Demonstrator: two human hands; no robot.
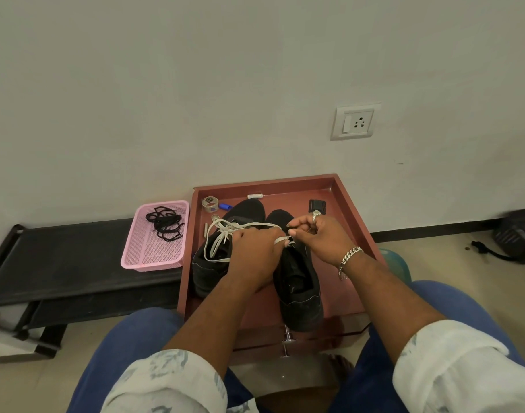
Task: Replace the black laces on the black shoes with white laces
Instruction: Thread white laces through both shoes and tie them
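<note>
Two black shoes stand side by side in a reddish-brown tray (353,222), toes toward the wall. The left shoe (209,266) carries a white lace (222,234) tied in loose loops. The right shoe (300,290) lies under both hands. My left hand (255,254) holds a white lace end over the right shoe's tongue, the strand wrapped over a finger. My right hand (314,234), with a ring and a chain bracelet, pinches the other part of that lace just above the shoe. The removed black laces (165,223) lie tangled in a pink basket (153,257).
The pink basket sits on a black low bench (61,263) left of the tray. Small items lie at the tray's back: a tape roll (210,204), a blue object (225,206), a black clip (316,205). A wall socket (355,122) is above; a dark bag (516,234) on the floor right.
</note>
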